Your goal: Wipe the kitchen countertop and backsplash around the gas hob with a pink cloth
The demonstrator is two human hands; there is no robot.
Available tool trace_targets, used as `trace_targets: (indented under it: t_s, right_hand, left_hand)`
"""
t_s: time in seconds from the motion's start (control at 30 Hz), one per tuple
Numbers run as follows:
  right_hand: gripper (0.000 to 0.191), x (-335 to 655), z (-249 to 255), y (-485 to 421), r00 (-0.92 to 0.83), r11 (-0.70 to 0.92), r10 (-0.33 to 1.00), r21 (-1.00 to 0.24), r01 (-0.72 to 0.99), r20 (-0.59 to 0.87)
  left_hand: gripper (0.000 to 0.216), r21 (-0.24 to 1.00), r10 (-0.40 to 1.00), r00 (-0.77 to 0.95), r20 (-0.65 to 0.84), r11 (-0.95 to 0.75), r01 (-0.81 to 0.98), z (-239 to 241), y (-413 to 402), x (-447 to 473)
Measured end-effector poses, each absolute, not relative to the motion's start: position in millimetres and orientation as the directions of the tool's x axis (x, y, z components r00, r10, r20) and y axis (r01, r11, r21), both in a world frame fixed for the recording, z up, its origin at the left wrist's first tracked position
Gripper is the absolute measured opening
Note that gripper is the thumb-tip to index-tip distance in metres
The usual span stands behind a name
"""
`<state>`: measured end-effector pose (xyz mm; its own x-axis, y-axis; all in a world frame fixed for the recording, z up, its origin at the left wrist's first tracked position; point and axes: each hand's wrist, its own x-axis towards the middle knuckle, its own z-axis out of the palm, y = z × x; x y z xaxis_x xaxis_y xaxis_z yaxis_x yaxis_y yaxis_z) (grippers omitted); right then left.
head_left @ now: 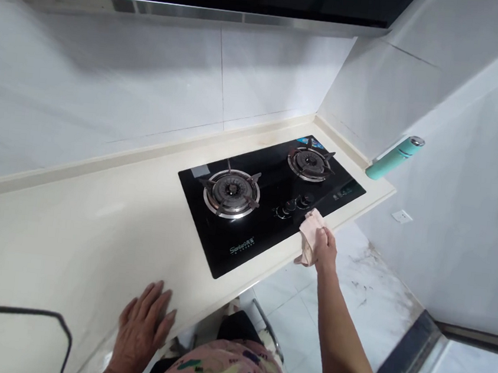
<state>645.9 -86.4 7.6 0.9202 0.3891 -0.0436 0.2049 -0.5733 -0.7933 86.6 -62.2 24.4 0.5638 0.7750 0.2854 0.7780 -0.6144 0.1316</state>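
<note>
My right hand (325, 247) is closed on a pale pink cloth (311, 227), pressing it onto the front edge of a black glass gas hob (272, 218), just right of the control knobs (294, 206). The hob has a left burner (231, 193) and a right burner (310, 162). My left hand (141, 330) lies flat with its fingers spread on the cream countertop (92, 235) near the front edge, well to the left of the hob.
A teal flask (393, 158) leans at the counter's far right corner against the white wall. A range hood (197, 3) hangs above. A dark cable (39, 322) curves at the lower left. A wall socket (401, 216) and the tiled floor (353, 292) lie beyond the counter's edge.
</note>
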Motion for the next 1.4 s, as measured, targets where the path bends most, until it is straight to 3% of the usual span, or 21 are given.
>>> trace_targets:
  t_s: [0.13,0.23,0.4,0.5,0.57,0.67,0.73,0.83,0.93,1.03,1.1,1.17,1.27,1.33,1.4]
  right_hand:
    - [0.079,600.4,13.0,-82.5,0.96,-0.59,0.221,-0.808,-0.007,-0.171]
    - [0.083,530.6,13.9,-86.9,0.954,-0.614,0.234,-0.79,-0.003,-0.186]
    - [0.079,366.0,-7.3,-107.4,0.906,-0.626,0.375,-0.774,0.092,-0.195]
    - [0.062,266.3,-29.8,-121.6,0.741,-0.694,0.607,-0.645,0.32,-0.286]
    - [0.056,213.6,-41.1,-131.5,0.691,-0.677,0.659,-0.635,0.371,-0.298]
    - [0.05,165.8,-42.2,-148.9,0.601,-0.5,0.774,-0.774,0.389,-0.198]
    - [0.042,153.8,-29.2,-161.6,0.479,-0.417,0.847,-0.847,0.329,-0.231]
    - [0.031,154.2,6.4,-178.2,0.27,-0.436,0.886,-0.875,0.211,-0.376]
    - [0.042,163.4,45.6,-183.3,0.197,-0.313,0.944,-0.911,0.27,-0.266]
    - [0.077,180.5,76.8,-166.8,0.141,-0.158,0.983,-0.938,0.309,-0.12]
    - [0.088,198.5,93.6,-143.0,0.107,-0.088,0.993,-0.939,0.332,-0.055]
    - [0.077,219.3,108.8,-113.9,0.08,0.003,0.996,-0.883,0.469,0.046]
    - [0.043,244.5,124.5,-78.7,0.052,0.132,0.969,-0.682,0.72,0.243]
    - [0.035,251.1,123.8,-73.5,0.075,0.121,0.947,-0.564,0.817,0.311]
    - [0.037,249.5,111.0,-87.0,0.087,0.06,0.956,-0.478,0.876,0.279]
  left_hand:
    - [0.045,0.167,0.764,0.573,0.297,-0.632,0.757,20.6,-63.2,83.4]
    - [0.043,0.23,0.765,0.575,0.289,-0.639,0.734,16.3,-62.7,82.6]
    - [0.045,0.409,0.79,0.565,0.237,-0.609,0.68,9.0,-56.3,78.7]
    - [0.052,0.599,0.804,0.569,0.175,-0.545,0.586,6.4,-52.9,65.3]
    - [0.057,0.723,0.812,0.573,0.108,-0.46,0.516,7.1,-52.2,51.7]
    - [0.065,0.871,0.844,0.536,-0.003,-0.261,0.416,13.3,-52.8,30.9]
    - [0.075,0.934,0.865,0.486,-0.126,-0.062,0.352,21.4,-53.3,20.0]
    - [0.102,0.914,0.816,0.43,-0.386,0.275,0.299,39.7,-54.8,9.1]
    - [0.098,0.871,0.723,0.487,-0.49,0.407,0.274,63.5,-59.3,2.4]
    - [0.082,0.902,0.644,0.637,-0.424,0.367,0.229,87.5,-58.8,0.5]
    - [0.078,0.93,0.67,0.647,-0.364,0.297,0.216,100.2,-48.7,2.3]
    - [0.07,0.958,0.75,0.599,-0.281,0.181,0.223,109.8,-31.1,5.3]
    - [0.044,0.957,0.82,0.564,-0.099,-0.077,0.28,119.0,-5.0,8.9]
    - [0.027,0.91,0.804,0.595,-0.006,-0.243,0.336,120.0,0.9,8.6]
    - [0.02,0.841,0.766,0.642,0.029,-0.366,0.398,115.0,-5.8,4.4]
